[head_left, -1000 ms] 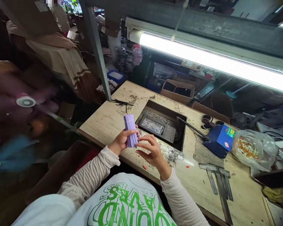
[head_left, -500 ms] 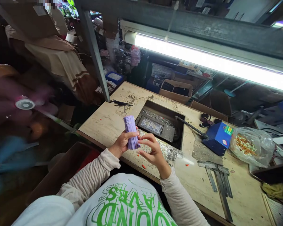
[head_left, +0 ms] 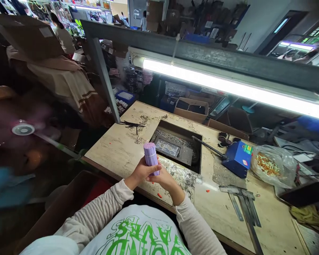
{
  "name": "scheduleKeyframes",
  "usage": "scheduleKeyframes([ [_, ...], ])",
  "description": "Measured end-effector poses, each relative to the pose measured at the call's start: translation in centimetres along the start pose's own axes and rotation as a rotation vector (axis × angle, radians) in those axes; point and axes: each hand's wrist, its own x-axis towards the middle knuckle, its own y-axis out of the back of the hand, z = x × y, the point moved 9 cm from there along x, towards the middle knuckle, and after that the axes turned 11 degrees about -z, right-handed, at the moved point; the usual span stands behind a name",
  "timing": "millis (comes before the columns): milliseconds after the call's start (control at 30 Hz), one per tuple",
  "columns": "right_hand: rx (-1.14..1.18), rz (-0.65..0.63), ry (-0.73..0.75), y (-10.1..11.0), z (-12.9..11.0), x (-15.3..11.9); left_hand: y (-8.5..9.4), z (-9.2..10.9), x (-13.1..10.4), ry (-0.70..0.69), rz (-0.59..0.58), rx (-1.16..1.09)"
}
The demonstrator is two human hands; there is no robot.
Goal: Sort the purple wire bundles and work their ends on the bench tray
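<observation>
Right hand (head_left: 163, 176) is now closing in under the bundle (head_left: 150, 159); half a second ago its fingers were hanging spread beside the lower end. Bundle is also standing straighter, its top end now showing, and the camera is taking in more of the room.

Bundle: thin purple sticks, pale band (head_left: 150, 154) running around the upper part. It is being held above the table (head_left: 103, 152), near the front edge. Left hand (head_left: 142, 172) is curling around it, thumb lying across the front, grip closed. Right hand is half-curled at the base, touching; can't tell how firmly, fingers partly hidden.

Beyond the hands, a recess (head_left: 175, 131) is sitting in the table with a plate (head_left: 167, 146) inside. Black strips (head_left: 133, 124) are lying off its left side. Right of it, a black bar (head_left: 208, 147) is reaching to the blue box (head_left: 235, 161); a clear bag (head_left: 285, 164) is lying just beside that. Metal squares (head_left: 241, 194) are lying nearer. Lamp (head_left: 215, 83) is glowing overhead.
</observation>
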Motion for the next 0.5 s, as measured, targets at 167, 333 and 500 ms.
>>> scheduleKeyframes([
  [167, 0.014, -0.045, 0.011, 0.0, 0.7, -0.4, -0.3, -0.2, -0.4, 0.031, -0.041, 0.08],
  [333, 0.097, 0.032, -0.001, 0.2, 2.4, -0.6, 0.4, 1.6, -0.1, 0.036, -0.085, 0.066],
  [500, 0.103, 0.048, -0.046, -0.3, 3.3, -0.7, -0.1, 3.8, 0.9, -0.002, -0.201, -0.098],
])
